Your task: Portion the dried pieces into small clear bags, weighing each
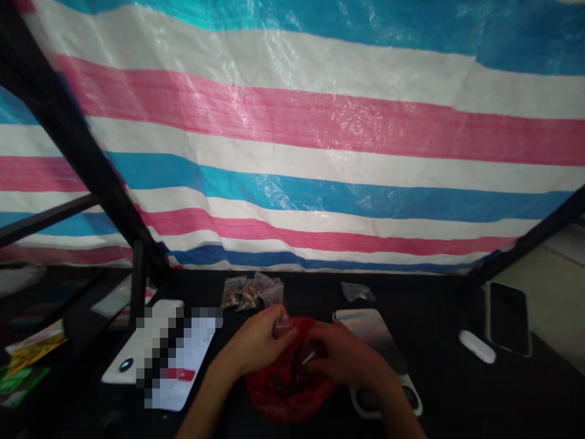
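A red plastic bag (292, 408) lies open on the black table, with small dark pieces visible inside it. My left hand (258, 341) is closed at the bag's upper left edge, pinching what looks like a small clear plastic bag (282, 326). At the opening's right side, my right hand (342, 356) has its fingers curled down into the red bag. Something shiny shows by those fingertips, too dim and blurred to name. Just beyond my left hand sit several small zip bags (251, 294) filled with brownish bits.
Under my right forearm is a phone-shaped case (365, 329). A clear plastic bag (357, 291) lies farther back. White devices (132, 347) are on the left; a white mouse-like object (478, 346) and dark phone (508, 317) are right. Striped sheeting (320, 122) and black frame bars (82, 140) enclose the table.
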Demonstrator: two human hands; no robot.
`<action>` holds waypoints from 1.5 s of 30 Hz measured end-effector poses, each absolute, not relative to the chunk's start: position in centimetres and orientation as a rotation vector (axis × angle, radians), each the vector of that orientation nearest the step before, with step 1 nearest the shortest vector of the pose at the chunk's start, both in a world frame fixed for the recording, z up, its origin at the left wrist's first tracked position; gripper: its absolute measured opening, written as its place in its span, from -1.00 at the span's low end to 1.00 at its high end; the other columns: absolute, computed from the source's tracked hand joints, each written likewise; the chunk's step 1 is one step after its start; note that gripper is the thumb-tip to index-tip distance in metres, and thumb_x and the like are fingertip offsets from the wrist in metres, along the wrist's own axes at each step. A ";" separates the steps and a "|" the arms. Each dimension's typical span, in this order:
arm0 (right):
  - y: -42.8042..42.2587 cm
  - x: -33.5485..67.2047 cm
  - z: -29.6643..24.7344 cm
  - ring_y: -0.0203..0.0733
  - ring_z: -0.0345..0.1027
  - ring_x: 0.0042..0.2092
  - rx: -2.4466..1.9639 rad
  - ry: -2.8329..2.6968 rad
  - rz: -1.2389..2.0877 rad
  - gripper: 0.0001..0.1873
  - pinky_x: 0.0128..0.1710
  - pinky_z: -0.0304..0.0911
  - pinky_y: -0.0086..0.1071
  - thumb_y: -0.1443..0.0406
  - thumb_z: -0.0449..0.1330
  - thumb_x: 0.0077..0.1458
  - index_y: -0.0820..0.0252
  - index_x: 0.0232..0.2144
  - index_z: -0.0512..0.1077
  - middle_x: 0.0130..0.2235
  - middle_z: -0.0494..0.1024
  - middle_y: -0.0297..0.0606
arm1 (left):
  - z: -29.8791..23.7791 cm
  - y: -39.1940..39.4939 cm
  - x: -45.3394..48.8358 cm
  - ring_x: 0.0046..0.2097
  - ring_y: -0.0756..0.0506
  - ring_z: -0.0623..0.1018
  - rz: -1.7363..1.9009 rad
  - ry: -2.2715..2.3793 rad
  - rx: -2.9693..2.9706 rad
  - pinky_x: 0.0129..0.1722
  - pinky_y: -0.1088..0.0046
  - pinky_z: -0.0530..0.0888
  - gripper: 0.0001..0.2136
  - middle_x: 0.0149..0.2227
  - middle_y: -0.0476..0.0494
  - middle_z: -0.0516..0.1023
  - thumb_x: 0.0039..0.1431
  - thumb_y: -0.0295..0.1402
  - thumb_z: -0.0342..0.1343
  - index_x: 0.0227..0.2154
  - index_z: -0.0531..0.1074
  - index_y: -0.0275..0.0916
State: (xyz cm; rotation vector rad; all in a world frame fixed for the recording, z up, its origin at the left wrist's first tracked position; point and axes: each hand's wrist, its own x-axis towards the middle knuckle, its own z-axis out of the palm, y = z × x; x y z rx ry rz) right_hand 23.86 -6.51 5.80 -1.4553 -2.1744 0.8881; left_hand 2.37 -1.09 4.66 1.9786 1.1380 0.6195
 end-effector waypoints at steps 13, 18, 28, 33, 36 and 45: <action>-6.3 23.5 5.4 -0.11 0.49 -0.17 -1.614 -2.229 0.683 -0.69 -0.22 0.21 -0.38 0.46 0.24 -0.04 0.04 -0.22 0.47 -0.14 0.61 -0.34 | 3.0 -0.7 2.1 -0.36 -0.08 0.47 0.645 0.964 1.778 -0.35 0.48 0.34 -0.81 -0.41 -0.01 0.53 -0.03 -0.56 0.02 -0.40 0.45 -0.18; -6.3 23.5 5.1 -0.09 0.48 -0.21 -1.695 -2.259 0.593 -0.70 -0.26 0.19 -0.36 0.46 0.24 -0.05 0.06 -0.23 0.46 -0.17 0.60 -0.32 | 2.4 0.1 3.3 -0.44 -0.02 0.42 0.757 0.929 1.341 -0.42 0.52 0.33 -0.97 -0.49 0.06 0.46 -0.02 -0.42 0.12 -0.46 0.39 -0.20; -6.2 22.5 5.5 0.02 0.43 -0.05 -1.849 -2.301 0.620 -0.68 -0.10 0.23 -0.26 0.40 0.28 -0.03 0.20 -0.16 0.43 -0.05 0.55 -0.12 | 1.5 0.9 2.9 -0.42 0.02 0.40 0.671 0.974 1.058 -0.37 0.52 0.28 -0.83 -0.45 0.05 0.45 -0.09 -0.29 0.18 -0.42 0.42 -0.24; -6.0 22.2 5.8 0.03 0.41 -0.02 -1.885 -2.287 0.633 -0.68 -0.07 0.19 -0.26 0.34 0.26 0.03 0.23 -0.12 0.41 -0.03 0.54 -0.08 | 0.8 1.2 2.8 -0.38 0.00 0.41 0.638 0.979 1.057 -0.33 0.50 0.29 -0.85 -0.43 0.04 0.47 -0.10 -0.33 0.20 -0.43 0.45 -0.26; -5.9 22.0 5.6 0.02 0.40 -0.02 -1.884 -2.269 0.621 -0.68 -0.07 0.17 -0.26 0.33 0.24 0.05 0.23 -0.09 0.41 -0.02 0.54 -0.08 | 0.5 1.3 2.8 -0.38 0.00 0.41 0.636 0.979 1.036 -0.33 0.49 0.28 -0.83 -0.43 0.04 0.47 -0.08 -0.31 0.20 -0.41 0.44 -0.26; -5.7 23.6 5.3 -0.01 0.41 -0.05 -1.903 -2.267 0.618 -0.65 -0.11 0.16 -0.27 0.38 0.23 -0.06 0.18 -0.14 0.41 -0.05 0.52 -0.17 | 0.9 1.2 2.6 -0.41 0.02 0.37 0.629 0.885 1.041 -0.37 0.50 0.24 -0.85 -0.44 0.05 0.44 -0.09 -0.36 0.19 -0.41 0.43 -0.26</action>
